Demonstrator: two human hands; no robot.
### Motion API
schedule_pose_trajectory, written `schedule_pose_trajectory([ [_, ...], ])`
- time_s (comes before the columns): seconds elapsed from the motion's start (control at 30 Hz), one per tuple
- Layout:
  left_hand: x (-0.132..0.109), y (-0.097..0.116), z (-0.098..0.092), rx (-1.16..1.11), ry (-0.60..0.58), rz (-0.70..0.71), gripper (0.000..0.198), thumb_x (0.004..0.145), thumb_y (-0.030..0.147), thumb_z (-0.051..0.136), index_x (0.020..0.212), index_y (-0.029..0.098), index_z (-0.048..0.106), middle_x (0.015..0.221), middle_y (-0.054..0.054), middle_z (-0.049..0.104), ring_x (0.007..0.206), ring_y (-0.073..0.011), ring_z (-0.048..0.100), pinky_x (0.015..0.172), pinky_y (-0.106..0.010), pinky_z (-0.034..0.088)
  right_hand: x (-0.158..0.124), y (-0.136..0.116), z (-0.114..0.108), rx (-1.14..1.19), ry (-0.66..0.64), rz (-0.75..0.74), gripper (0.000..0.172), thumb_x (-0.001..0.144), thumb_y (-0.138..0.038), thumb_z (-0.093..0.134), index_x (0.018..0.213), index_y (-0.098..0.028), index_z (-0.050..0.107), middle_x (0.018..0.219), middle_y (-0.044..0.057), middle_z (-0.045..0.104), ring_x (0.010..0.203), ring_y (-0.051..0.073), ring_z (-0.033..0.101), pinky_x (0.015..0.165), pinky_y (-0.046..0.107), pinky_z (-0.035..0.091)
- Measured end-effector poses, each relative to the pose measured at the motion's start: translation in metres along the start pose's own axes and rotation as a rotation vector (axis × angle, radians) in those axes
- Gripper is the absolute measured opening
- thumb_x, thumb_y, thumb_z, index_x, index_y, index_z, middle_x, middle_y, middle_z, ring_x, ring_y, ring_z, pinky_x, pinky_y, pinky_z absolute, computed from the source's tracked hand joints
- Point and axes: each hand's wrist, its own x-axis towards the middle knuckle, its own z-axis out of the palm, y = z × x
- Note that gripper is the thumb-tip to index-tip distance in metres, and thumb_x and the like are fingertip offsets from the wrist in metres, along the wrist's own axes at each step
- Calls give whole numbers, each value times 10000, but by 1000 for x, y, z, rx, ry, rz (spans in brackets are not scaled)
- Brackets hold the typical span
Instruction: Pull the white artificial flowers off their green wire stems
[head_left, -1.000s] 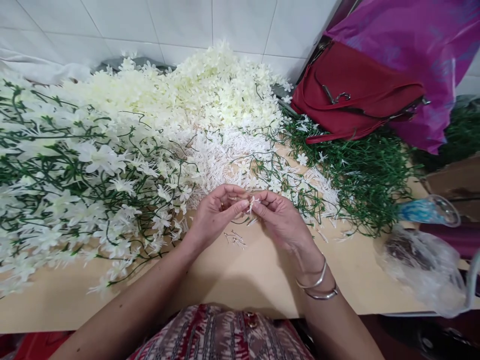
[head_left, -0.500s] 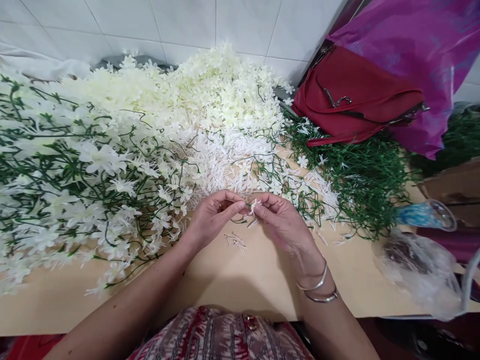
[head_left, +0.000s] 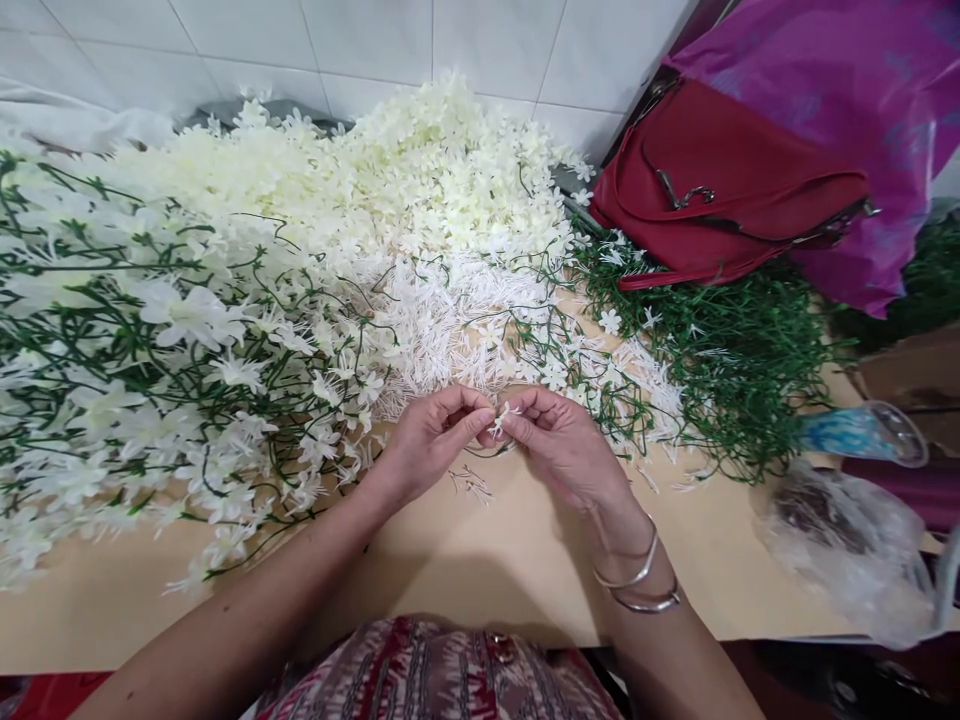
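Between my fingertips is a small white artificial flower point(head_left: 504, 418), low over the table. My right hand point(head_left: 551, 430) pinches it between thumb and forefinger. My left hand point(head_left: 442, 430) is closed in a pinch against the flower's left side, its fingertips hiding what they grip, likely part of the same flower's green stem, which shows as a thin curve beneath. Just below my hands lie several loose white stamens point(head_left: 471, 485) on the tabletop point(head_left: 450, 570). Beyond my fingers spreads a heap of white stamens point(head_left: 450, 320).
White flower heads point(head_left: 420, 170) are piled against the tiled wall. Finished-looking white flower sprays point(head_left: 195, 320) cover the left side. On the right are green stems point(head_left: 742, 370), a red handbag point(head_left: 735, 180), a purple bag point(head_left: 847, 120), a blue-patterned cup point(head_left: 862, 433) and a clear plastic bag point(head_left: 847, 550).
Both hands stay nearly in place, with the small flower shifted slightly and turned between the fingertips. The whole view has moved a little.
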Motion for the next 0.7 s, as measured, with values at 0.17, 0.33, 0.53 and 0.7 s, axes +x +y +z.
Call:
schedule_pose_trajectory([
  [0.17,0,1,1,-6,-4,12,279,944,435,706,834,181,673,749,-29,692,711,-151,665,713,-272,562,1,-1,-1,-4,-21,14,318,701,-423,948,772,-223,711,679,-16,733,637,149,677,713,326,562],
  [0.33,0,-2,1,-27,-9,1,285,921,447,729,845,178,672,759,-30,707,714,-152,676,730,-278,561,3,-1,-2,-21,-22,21,323,697,-410,953,770,-214,706,687,-15,738,646,144,688,707,311,555],
  [0.53,-3,18,1,63,83,4,240,932,396,696,876,165,667,758,-23,705,739,-145,653,748,-267,517,1,-2,-3,-49,59,-46,313,722,-432,922,850,-224,726,745,-24,709,691,135,654,732,298,531],
  [0.7,-16,46,-8,129,54,-120,244,947,422,659,892,186,636,706,-11,714,694,-151,646,750,-287,497,4,-17,-12,-416,246,-308,138,839,-325,781,895,-221,710,835,2,693,759,157,625,758,313,502],
])
